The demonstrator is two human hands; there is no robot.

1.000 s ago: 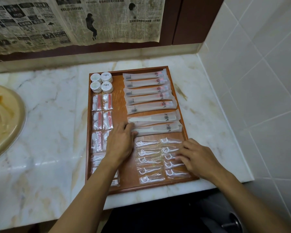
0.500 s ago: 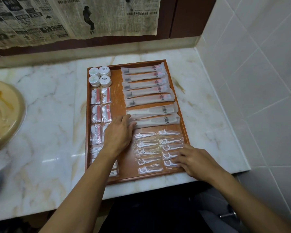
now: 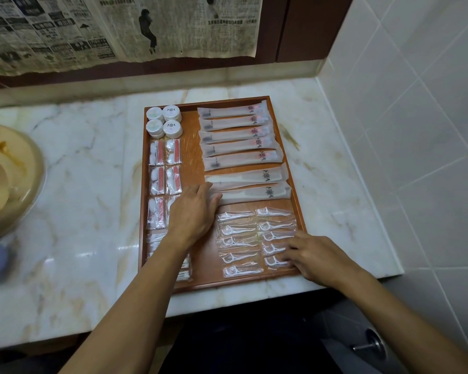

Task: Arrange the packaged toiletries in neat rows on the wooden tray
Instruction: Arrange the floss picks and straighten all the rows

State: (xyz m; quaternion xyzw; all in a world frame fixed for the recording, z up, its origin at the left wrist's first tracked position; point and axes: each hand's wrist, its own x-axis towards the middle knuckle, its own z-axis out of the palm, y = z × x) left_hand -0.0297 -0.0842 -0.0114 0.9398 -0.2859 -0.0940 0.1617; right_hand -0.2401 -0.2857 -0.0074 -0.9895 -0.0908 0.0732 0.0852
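The wooden tray (image 3: 287, 278) lies on the marble desk (image 3: 92, 190), its near edge close to the desk's front lip, and it holds everything in rows. Nearest, at the tray's right, wrapped floss picks (image 3: 239, 256) lie in two columns; at the near left, packets of cotton swabs (image 3: 184, 275) are partly hidden under the left forearm. The right hand (image 3: 315, 259) rests palm down over the near end of the right column, fingers loosely bent with the tips on the packets, pinching nothing that shows; the left hand (image 3: 193, 215) lies flat on the tray's middle, fingers straight and together, their tips against the left end of the nearer comb packet (image 3: 254, 194); a second comb packet (image 3: 250, 176) lies just beyond, parallel and touching it. Left of that hand stand clear sachets (image 3: 164, 168) with red and white contents, two abreast, the nearest pair partly covered by the hand. Farther on, five toothbrush packets (image 3: 239, 136) lie crosswise, stacked edge to edge, frosted white with a red mark near the right end. In the far left corner four round white containers (image 3: 164, 121) sit in a square, touching. A yellowish basin (image 3: 25, 168) is set into the desk at the left; newspaper (image 3: 119, 25) hangs on the far wall; white tiles (image 3: 403, 103) cover the right wall.
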